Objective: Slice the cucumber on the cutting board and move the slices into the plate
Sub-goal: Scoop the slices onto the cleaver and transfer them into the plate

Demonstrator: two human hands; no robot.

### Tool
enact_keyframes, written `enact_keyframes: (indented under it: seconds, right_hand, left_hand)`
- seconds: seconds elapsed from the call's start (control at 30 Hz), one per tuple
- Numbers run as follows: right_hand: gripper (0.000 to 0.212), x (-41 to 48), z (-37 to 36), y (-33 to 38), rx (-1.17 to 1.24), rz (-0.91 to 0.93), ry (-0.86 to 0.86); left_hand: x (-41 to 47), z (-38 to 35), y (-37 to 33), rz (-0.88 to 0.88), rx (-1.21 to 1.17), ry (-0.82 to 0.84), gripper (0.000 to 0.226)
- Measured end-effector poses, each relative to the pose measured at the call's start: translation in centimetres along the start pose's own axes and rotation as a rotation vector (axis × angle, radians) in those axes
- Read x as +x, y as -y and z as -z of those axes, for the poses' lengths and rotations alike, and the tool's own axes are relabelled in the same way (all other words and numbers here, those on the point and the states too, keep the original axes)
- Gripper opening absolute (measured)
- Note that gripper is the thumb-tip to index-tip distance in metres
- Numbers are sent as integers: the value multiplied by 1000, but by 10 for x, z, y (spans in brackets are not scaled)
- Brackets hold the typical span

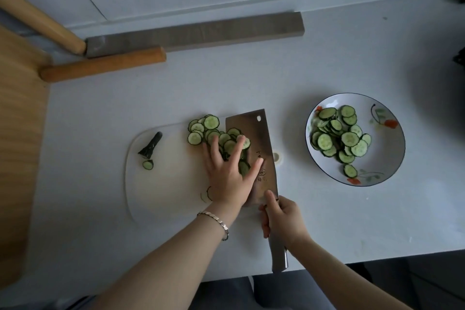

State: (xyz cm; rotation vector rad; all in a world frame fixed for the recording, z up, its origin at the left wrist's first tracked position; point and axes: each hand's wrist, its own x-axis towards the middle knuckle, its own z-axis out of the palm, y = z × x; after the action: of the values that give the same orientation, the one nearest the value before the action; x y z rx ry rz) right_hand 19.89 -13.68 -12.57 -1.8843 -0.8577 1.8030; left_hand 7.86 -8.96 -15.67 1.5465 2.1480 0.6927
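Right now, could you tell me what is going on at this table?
A person is gathering cucumber slices on the cutting board. The left hand, fingers spread, presses the pile against the flat of a cleaver, whose handle the right hand grips. The plate to the right already holds a heap of slices. A stem end and a stray slice lie at the board's left.

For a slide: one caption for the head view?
Left hand presses cucumber slices against the cleaver gripped by the right hand; more slices in the plate.
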Motion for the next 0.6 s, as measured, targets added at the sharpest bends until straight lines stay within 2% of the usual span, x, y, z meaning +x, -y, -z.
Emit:
enact_keyframes:
  seconds: [0.13,0.27,0.37,0.43,0.53,0.6]
  right_hand:
    - [40,0,-1,0,0,-6,18]
    - [39,0,3,1,-1,-5,17]
    - [40,-5,8,-1,14,-5,24]
    - [41,-7,11,-3,10,-8,20]
    - [41,-7,14,-3,8,-17,16]
    - [43,-6,14,-1,-9,-23,25]
  left_hand:
    - [2,-12,-5,-12,35,-107,53]
    - [1,-15,-7,8,6,-120,45]
    - [-1,-13,-3,-56,-1,-126,38]
    - [-1,-12,-3,-74,13,-107,39]
    - [6,-12,-5,-12,45,-107,48]
    - [12,-11,-3,-50,73,-90,54]
